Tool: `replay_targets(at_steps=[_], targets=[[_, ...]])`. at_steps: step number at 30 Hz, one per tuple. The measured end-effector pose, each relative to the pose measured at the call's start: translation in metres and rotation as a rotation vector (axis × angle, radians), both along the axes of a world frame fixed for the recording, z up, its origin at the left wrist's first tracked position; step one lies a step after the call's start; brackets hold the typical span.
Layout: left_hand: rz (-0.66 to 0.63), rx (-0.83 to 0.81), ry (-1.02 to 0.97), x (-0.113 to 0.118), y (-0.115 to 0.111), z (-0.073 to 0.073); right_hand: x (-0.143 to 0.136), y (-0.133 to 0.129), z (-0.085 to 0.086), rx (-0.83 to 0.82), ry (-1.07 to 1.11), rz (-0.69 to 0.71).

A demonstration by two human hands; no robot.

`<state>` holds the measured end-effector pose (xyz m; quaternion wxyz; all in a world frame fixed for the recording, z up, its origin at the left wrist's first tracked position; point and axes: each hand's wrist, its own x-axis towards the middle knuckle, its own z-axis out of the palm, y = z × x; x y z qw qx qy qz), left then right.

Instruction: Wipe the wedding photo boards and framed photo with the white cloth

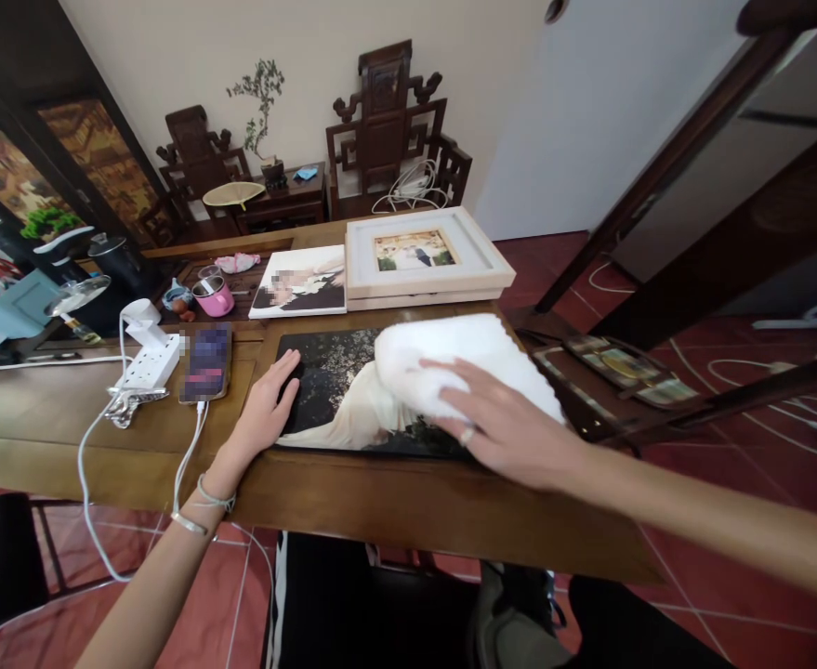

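Note:
A dark photo panel (321, 386) showing a pale, flowing dress lies flat on the wooden table. My left hand (269, 398) rests at its left end, fingers stretched out and holding nothing. Over the panel's right part, my right hand (488, 418), with a ring on one finger, presses a white towel (470, 344) against the surface. The towel is partly bunched under the fingers and spreads past the panel's right side. It hides much of the picture, and some of my right fingertips are sunk in its folds.
Behind the panel are a white-framed picture (415, 255) and a smaller photo print (303, 282). To the left lie a phone (205, 364), a power strip (151, 360) with cables and a pink cup (214, 295). The table's front edge (408, 506) is close to me.

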<state>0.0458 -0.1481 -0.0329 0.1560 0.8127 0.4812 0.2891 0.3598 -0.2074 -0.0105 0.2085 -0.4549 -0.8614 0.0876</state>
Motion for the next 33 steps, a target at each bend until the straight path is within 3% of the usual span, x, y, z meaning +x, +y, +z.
replay_targets(at_steps=[4, 7, 11, 19, 24, 28, 33], targets=[[-0.005, -0.004, -0.005, 0.001, 0.0, 0.0, -0.014, -0.058, 0.001, 0.017, 0.063, 0.191], [-0.013, -0.02, -0.01, 0.002, 0.0, 0.0, -0.022, -0.068, 0.008, -0.028, 0.056, 0.29], [-0.019, -0.035, -0.002, 0.001, 0.001, -0.001, -0.018, -0.034, 0.015, -0.057, -0.036, 0.262], [-0.032, -0.029, 0.018, 0.0, 0.002, -0.001, 0.024, 0.066, 0.01, -0.115, -0.172, 0.0], [-0.03, -0.028, 0.011, -0.001, 0.003, -0.001, 0.031, 0.088, 0.01, -0.087, -0.204, -0.068], [-0.027, -0.023, 0.013, -0.002, 0.003, -0.001, 0.021, 0.059, 0.007, 0.0, -0.168, -0.06], [-0.023, -0.014, 0.024, -0.001, 0.003, -0.001, -0.004, -0.024, -0.004, 0.111, -0.064, 0.039]])
